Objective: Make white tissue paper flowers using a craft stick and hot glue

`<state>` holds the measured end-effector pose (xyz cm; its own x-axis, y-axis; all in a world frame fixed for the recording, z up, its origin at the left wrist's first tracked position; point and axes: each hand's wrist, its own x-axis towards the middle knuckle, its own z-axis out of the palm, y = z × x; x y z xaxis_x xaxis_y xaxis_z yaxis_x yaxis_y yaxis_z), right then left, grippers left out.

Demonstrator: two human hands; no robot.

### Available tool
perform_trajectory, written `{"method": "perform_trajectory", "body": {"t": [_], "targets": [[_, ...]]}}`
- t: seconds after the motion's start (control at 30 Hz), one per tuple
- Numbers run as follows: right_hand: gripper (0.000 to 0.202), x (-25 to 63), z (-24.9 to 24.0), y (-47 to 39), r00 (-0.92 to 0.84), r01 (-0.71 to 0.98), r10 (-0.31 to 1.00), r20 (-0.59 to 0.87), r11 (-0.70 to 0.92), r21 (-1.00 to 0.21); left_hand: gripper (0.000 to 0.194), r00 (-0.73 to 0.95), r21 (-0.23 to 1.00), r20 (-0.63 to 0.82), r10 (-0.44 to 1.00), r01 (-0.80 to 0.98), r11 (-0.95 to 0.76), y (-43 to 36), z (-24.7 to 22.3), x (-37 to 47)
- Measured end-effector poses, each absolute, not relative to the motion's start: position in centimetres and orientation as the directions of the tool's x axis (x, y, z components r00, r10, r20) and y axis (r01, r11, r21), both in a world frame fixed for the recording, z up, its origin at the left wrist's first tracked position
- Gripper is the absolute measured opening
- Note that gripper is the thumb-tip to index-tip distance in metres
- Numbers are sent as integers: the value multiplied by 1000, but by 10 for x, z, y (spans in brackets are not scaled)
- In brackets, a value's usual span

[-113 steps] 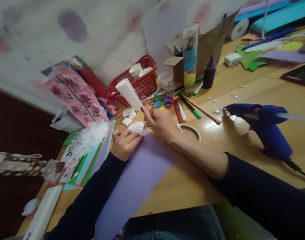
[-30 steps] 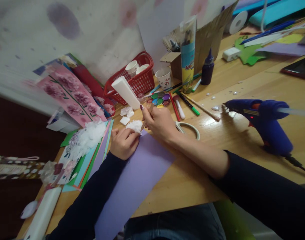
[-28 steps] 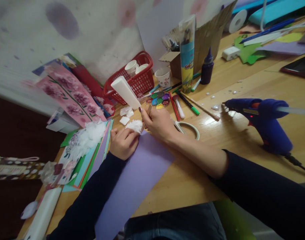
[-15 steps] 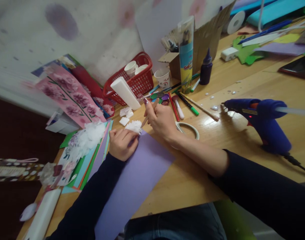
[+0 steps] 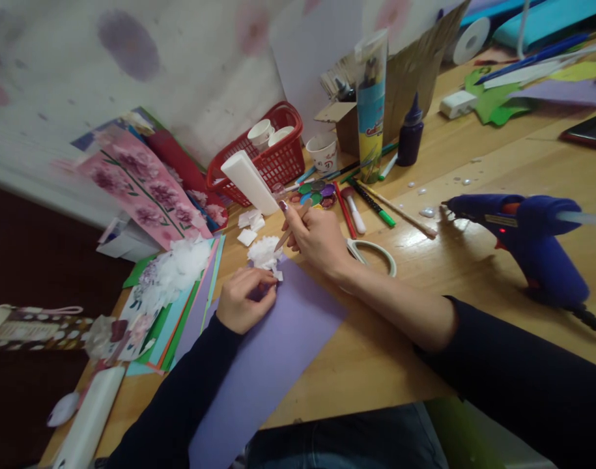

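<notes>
On a lilac paper sheet (image 5: 283,352) my left hand (image 5: 245,299) is closed, with finger and thumb pinching a small white paper piece (image 5: 278,275). My right hand (image 5: 322,241) grips a thin brown stick (image 5: 282,241), pencil-like, whose lower end points down at a ruffled white paper cluster (image 5: 263,252). That cluster lies at the sheet's far corner, just beyond my left fingers. Several loose white paper squares (image 5: 247,236) rest behind it. White-handled scissors (image 5: 373,251) lie partly under my right wrist, their blades hidden.
To the right a blue glue gun (image 5: 527,241) with a lit red light rests near some pearl beads (image 5: 427,212). Behind stand a red basket (image 5: 283,159), a paper cup (image 5: 322,153) and a purple bottle (image 5: 411,137). Markers (image 5: 378,207) lie between; coloured sheets (image 5: 180,326) are on the left.
My left hand has drawn back from the white cluster, which now shows more fully, and a small white paper piece is visible at its fingertips. My right hand still holds the stick.
</notes>
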<state>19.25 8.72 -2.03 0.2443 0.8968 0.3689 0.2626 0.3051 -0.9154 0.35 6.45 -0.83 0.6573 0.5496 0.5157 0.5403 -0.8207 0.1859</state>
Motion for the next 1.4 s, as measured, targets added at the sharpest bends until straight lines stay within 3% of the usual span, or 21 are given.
{"method": "perform_trajectory", "body": {"t": [0.23, 0.57, 0.77, 1.0, 1.13, 1.4], "targets": [[50, 193, -18, 87, 281, 224, 892, 355, 298, -928, 11, 480, 424, 408, 777, 654, -626, 59, -6, 3], [50, 194, -16, 86, 269, 263, 881, 390, 322, -909, 17, 463, 584, 342, 818, 577, -571, 65, 5, 4], [52, 196, -10, 83, 284, 357, 879, 383, 273, -893, 11, 265, 655, 353, 897, 615, -439, 68, -2, 1], [43, 194, -17, 87, 207, 395, 902, 378, 277, -876, 23, 241, 830, 113, 964, 510, -225, 64, -1, 2], [44, 196, -18, 88, 204, 384, 901, 383, 286, -878, 23, 249, 845, 31, 968, 511, -158, 64, -5, 0], [45, 196, -13, 85, 237, 440, 883, 404, 274, -855, 25, 265, 834, 26, 964, 526, -167, 66, -8, -2]]}}
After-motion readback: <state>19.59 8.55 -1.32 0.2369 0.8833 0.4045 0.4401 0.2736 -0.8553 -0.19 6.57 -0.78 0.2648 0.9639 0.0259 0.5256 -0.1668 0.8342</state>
